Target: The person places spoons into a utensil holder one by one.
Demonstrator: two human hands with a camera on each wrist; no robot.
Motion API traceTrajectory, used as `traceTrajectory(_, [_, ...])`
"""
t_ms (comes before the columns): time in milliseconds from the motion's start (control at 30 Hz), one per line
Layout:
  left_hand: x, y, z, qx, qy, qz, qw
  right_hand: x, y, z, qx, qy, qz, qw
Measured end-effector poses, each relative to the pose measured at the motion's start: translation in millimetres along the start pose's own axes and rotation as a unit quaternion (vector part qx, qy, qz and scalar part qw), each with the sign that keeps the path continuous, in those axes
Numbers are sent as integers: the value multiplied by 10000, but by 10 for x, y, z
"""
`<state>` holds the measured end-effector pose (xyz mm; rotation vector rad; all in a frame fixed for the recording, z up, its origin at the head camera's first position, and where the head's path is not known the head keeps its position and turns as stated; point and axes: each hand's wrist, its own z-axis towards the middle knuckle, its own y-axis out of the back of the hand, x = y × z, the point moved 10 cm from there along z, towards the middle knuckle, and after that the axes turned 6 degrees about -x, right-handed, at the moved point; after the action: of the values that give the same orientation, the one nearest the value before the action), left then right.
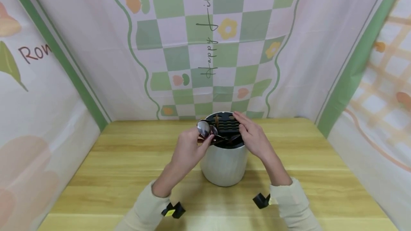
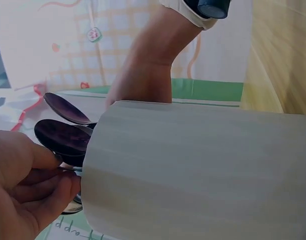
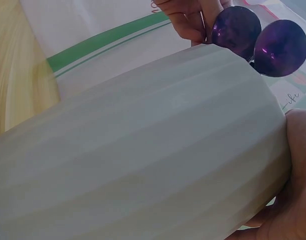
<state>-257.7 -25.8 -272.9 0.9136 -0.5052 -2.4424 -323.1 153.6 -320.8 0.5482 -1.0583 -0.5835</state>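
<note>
A pale, ribbed utensil holder (image 1: 223, 167) with a black slotted top (image 1: 224, 126) stands upright on the table. Several spoons stick out of it, among them a shiny spoon (image 1: 203, 128) at its left edge and a dark spoon (image 2: 63, 140). At that same edge my left hand (image 1: 189, 147) pinches a thin metal utensil (image 2: 70, 169) between thumb and fingers. It is seen edge-on, so its kind is unclear. My right hand (image 1: 255, 136) grips the holder's right rim, with the thumb over the top; its other fingers are partly hidden behind the holder.
The wooden table (image 1: 135, 174) spreads out on both sides of the holder. A checked cloth backdrop (image 1: 199, 52) hangs just behind it, with printed cloth walls (image 1: 41, 109) to left and right. Black wrist cameras (image 1: 173, 210) hang below both sleeves.
</note>
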Motion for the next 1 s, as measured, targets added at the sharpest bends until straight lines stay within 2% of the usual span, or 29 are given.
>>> traceTrajectory(200, [72, 40, -4, -44, 477, -618, 9969, -1, -11, 0, 46, -12, 36, 10000])
traceTrajectory(333, [77, 98, 15, -177, 577, -850, 9945, -10, -6, 10, 61, -20, 55, 10000])
traceTrajectory(533, [53, 124, 16, -191, 435, -560, 9973, -15, -4, 10, 59, -24, 59, 10000])
traceTrajectory(700, [77, 27, -37, 89, 341, -290, 9990, -27, -21, -3, 51, -63, 62, 9999])
traceTrajectory(800, [110, -14, -78, 191, 428, -372, 9982, -17, -25, -6, 38, -30, 56, 10000])
traceTrajectory(933, [127, 18, -115, 83, 450, -571, 9973, -1, -16, -7, 4, 4, 69, 10000])
traceTrajectory(1000, [136, 42, -134, 35, 368, -634, 9973, -6, -11, -5, -22, -5, 80, 10000])
